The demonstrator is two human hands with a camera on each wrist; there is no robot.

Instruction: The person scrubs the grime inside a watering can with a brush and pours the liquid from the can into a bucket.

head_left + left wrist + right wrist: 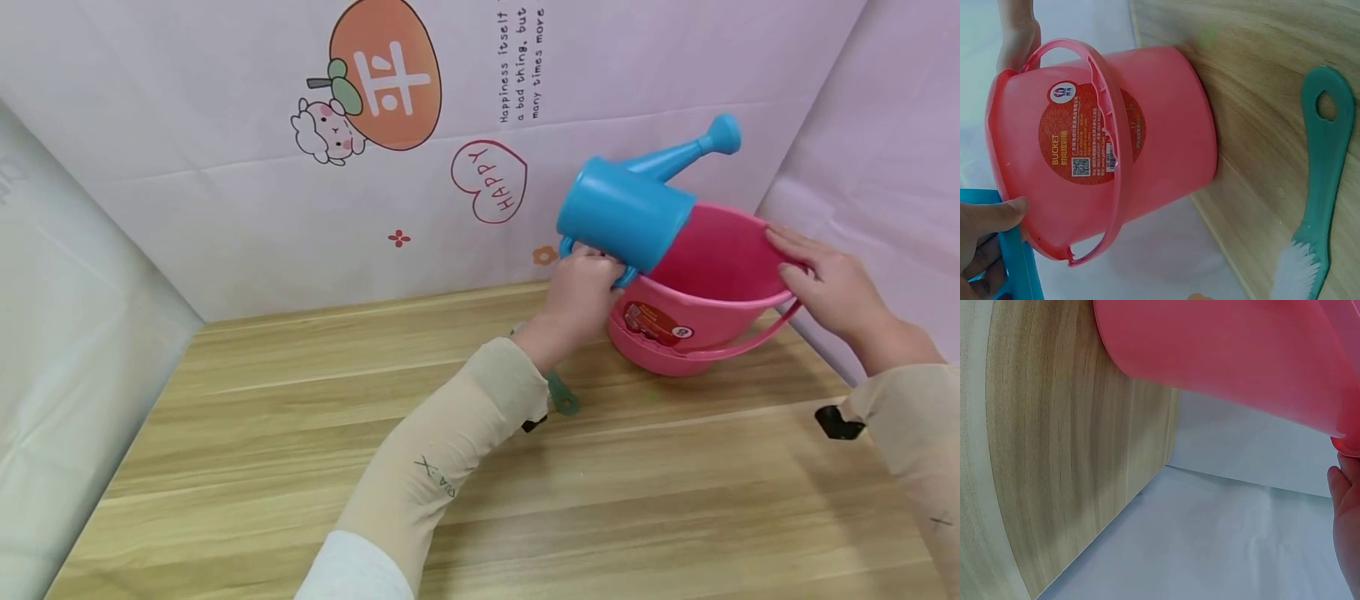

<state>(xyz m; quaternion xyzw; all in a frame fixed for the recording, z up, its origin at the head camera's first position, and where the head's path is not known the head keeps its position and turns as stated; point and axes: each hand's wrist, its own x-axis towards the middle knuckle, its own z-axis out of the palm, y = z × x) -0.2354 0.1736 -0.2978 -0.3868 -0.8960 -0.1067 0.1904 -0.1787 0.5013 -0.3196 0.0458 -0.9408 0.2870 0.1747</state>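
My left hand point(581, 292) grips the handle of a blue watering can point(626, 208). The can is tipped at the left of a pink bucket's point(675, 292) rim, with its spout pointing up to the right. Whether can and rim touch, I cannot tell. My right hand point(840, 279) holds the bucket's right rim, fingers over the edge. The bucket stands on the wooden table, its handle hanging down in front. Its label point(1069, 134) faces the left wrist camera. In the right wrist view, only part of the right hand point(1349, 506) shows at the edge.
A brush with a green handle point(1322, 156) and white bristles point(1294, 272) lies on the table point(300, 433), partly hidden by the left forearm in the head view. White printed cloth point(247, 225) hangs behind the table, and more pale cloth point(1210, 537) hangs at the right.
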